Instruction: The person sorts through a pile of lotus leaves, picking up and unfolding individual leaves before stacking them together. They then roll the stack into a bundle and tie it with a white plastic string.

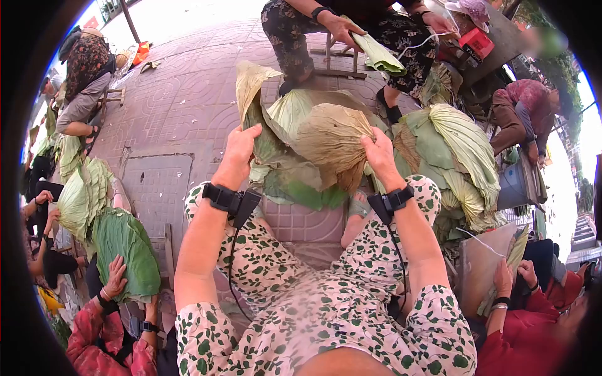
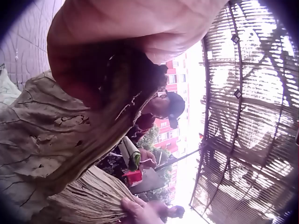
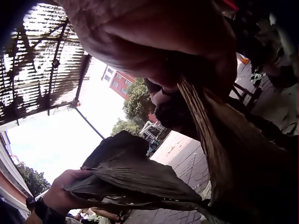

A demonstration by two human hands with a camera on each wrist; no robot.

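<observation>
Between my two hands hang large dried lotus leaves. My left hand [image 1: 239,150] pinches the edge of a grey-green, crumpled leaf [image 1: 254,91] that stands up at its top. In the left wrist view, this leaf [image 2: 37,135] shows small holes and a torn edge. My right hand [image 1: 379,155] grips the gathered end of a brown, pleated leaf [image 1: 332,135], fanned out toward the left. Part of the two leaves overlaps in the head view. Beneath them, greener leaves [image 1: 307,193] lie low between the knees.
A heap of lotus leaves [image 1: 464,150] stands at the right by my knee. Across from me a seated person holds a folded leaf [image 1: 379,55]. At left, another person's hand rests on a green leaf stack [image 1: 128,250]. Tiled paving [image 1: 188,113] lies between.
</observation>
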